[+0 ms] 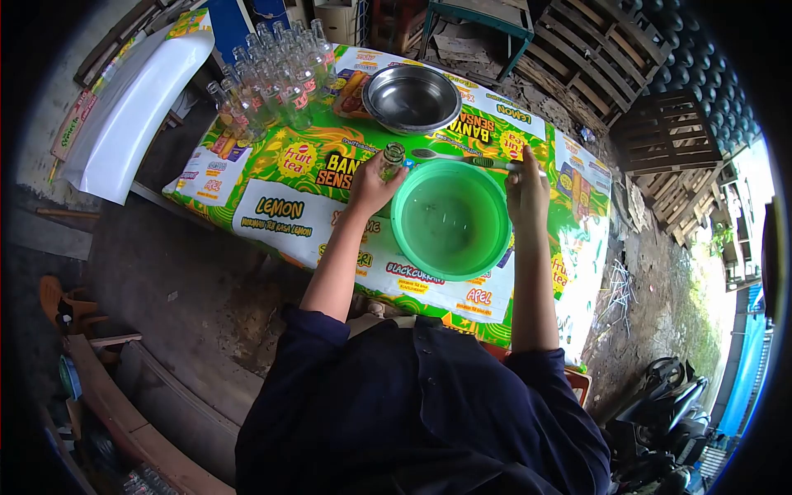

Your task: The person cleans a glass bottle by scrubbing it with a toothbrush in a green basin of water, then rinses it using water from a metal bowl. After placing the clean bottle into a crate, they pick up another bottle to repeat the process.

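My left hand (373, 186) is wrapped around a clear glass bottle (392, 157), its mouth tipped up toward me; the hand hides most of the body. In my right hand (527, 188) is a long-handled bottle brush (445, 157). The brush's greyish head points left, near the bottle's mouth but apart from it. Below and between both hands sits a light green plastic basin (402, 239) with some water in it. Behind the brush stands a shiny metal bowl (412, 125).
Several empty glass bottles (276, 78) stand close together at the table's far left. A bright green and yellow printed cover (280, 169) lies over the table. Wooden pallets (606, 49) lean at the back right, and a parked motorcycle (664, 404) is at lower right.
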`<state>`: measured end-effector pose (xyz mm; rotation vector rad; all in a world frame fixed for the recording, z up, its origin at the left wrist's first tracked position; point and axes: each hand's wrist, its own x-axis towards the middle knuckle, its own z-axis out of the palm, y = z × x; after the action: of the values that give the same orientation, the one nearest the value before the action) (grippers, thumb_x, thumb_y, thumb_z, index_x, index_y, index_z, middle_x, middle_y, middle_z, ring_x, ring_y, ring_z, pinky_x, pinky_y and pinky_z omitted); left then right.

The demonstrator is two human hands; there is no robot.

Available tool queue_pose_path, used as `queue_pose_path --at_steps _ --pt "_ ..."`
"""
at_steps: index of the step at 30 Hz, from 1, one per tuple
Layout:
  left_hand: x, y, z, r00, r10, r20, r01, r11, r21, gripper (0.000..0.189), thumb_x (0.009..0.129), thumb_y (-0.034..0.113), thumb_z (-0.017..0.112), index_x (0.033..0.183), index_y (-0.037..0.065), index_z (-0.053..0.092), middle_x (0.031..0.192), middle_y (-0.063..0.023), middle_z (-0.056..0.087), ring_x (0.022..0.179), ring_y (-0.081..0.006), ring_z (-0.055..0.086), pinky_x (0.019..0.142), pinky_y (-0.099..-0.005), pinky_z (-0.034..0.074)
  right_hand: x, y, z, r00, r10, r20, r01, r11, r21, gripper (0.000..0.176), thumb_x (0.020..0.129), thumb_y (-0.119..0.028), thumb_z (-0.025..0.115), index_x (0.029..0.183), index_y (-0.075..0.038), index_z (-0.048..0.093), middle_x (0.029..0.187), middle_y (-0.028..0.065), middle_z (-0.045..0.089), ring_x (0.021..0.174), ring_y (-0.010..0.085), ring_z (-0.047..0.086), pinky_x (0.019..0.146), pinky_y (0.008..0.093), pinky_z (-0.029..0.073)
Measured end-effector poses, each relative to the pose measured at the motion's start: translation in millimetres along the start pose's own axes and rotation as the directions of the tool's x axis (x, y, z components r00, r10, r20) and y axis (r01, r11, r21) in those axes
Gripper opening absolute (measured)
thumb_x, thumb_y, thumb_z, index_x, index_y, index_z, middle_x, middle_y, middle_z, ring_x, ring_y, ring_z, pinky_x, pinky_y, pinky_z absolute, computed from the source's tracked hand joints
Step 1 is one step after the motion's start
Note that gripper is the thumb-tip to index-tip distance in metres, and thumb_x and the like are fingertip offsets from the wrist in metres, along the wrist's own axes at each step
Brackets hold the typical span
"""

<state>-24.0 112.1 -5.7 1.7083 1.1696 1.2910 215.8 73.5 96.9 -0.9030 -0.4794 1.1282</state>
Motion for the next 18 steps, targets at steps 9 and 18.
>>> queue_pose_path --at_steps 9,18 --pt "-3 8 -3 1.0 0.016 -0.016 -0.016 0.999 0.028 0.03 0.078 0.018 0.065 0.104 0.004 0.058 0.089 -0.0107 0.066 0.083 -0.0232 0.065 0.074 -0.0324 0.049 -3 -33 88 0.82 -0.247 0.517 0.494 0.761 -0.42 0.025 0.087 -0.019 0.06 0.075 -0.002 0.047 0.061 0.0086 0.058 0.044 0.0106 0.052 0.04 0.0228 0.041" --pt "-7 -6 -6 0.998 -0.043 0.035 0.045 0.998 -0.042 0.025 0.075 0.016 0.067 0.097 0.005 0.059 0.081 -0.0074 0.067 0.076 -0.0198 0.065 0.069 -0.0321 0.05 -20 -19 151 0.387 0.208 0.898 0.84 0.323 -0.437 0.025 0.089 -0.019 0.056 0.078 0.002 0.049 0.064 0.0067 0.056 0.054 0.0102 0.051 0.049 0.0272 0.041"
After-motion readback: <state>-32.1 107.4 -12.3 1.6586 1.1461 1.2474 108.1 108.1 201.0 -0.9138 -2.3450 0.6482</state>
